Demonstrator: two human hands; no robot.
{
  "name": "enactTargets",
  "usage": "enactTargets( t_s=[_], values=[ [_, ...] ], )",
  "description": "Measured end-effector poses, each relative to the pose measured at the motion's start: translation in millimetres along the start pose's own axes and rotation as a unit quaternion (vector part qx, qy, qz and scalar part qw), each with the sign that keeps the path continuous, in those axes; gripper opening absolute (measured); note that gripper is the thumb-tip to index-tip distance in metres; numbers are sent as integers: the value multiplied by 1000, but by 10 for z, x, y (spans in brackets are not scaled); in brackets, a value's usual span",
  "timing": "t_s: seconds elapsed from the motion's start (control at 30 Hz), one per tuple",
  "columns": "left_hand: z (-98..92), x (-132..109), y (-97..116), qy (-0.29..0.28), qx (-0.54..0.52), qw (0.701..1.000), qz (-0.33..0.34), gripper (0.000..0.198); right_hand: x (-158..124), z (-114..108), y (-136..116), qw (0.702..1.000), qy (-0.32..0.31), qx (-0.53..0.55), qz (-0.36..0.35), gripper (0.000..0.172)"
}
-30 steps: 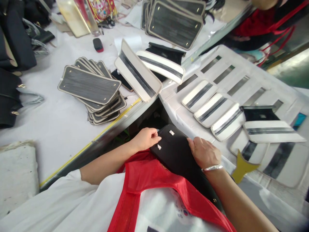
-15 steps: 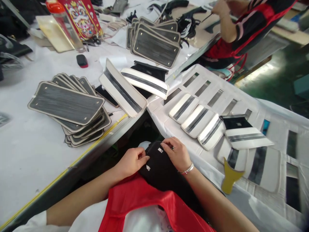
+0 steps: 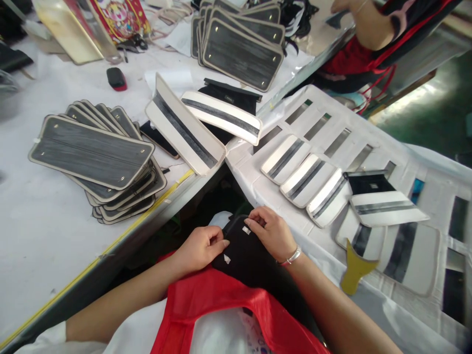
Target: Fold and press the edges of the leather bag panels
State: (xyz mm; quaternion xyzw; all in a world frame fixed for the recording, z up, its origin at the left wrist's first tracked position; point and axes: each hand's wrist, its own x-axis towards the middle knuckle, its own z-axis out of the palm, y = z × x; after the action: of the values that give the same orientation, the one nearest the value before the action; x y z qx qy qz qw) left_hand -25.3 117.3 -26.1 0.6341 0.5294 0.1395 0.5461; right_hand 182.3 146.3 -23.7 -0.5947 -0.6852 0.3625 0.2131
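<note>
Over my lap, my left hand [image 3: 202, 247] is closed, thumb pressed against curled fingers; anything in that pinch is too small or hidden to make out. To its right, my right hand [image 3: 272, 232] pinches in the same way close to the edge of a black cloth surface [image 3: 254, 260] across my legs. One small white scrap [image 3: 246, 229] lies on the black beside my right fingertips, and another white scrap [image 3: 226, 259] sits just below my left thumb. A bracelet [image 3: 294, 255] circles my right wrist.
Stacked dark panels with pale edging [image 3: 92, 152] lie on the left table, with more panels [image 3: 241, 54] farther back. White striped pieces [image 3: 302, 179] and a yellow forked piece [image 3: 356, 268] rest on the slotted right table. A co-worker's arm [image 3: 372, 24] shows at upper right.
The view has tilted slightly downward, so the tables' far objects sit higher. Both hands keep nearly the same pinched pose over my lap.
</note>
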Motion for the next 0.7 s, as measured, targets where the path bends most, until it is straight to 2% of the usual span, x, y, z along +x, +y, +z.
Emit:
enactTargets(
  t_s=[0.07,0.23,0.37,0.43,0.6,0.7],
  values=[
    [8,6,0,14,10,1000,0,30,34,-6,-4,1000,-14,-6,11,7],
    [39,14,5,41,13,999,-8,29,94,27,23,998,-4,-1,57,13],
    [60,12,28,48,7,999,-23,30,131,73,36,994,-51,48,89,13],
    [65,11,48,54,10,998,-24,30,149,94,40,993,-69,51,84,12],
    [71,0,88,79,33,996,-22,30,169,111,59,996,-64,45,48,9],
    [88,-18,94,79,37,996,-23,30,138,73,70,995,-73,55,29,14]
  ],
)
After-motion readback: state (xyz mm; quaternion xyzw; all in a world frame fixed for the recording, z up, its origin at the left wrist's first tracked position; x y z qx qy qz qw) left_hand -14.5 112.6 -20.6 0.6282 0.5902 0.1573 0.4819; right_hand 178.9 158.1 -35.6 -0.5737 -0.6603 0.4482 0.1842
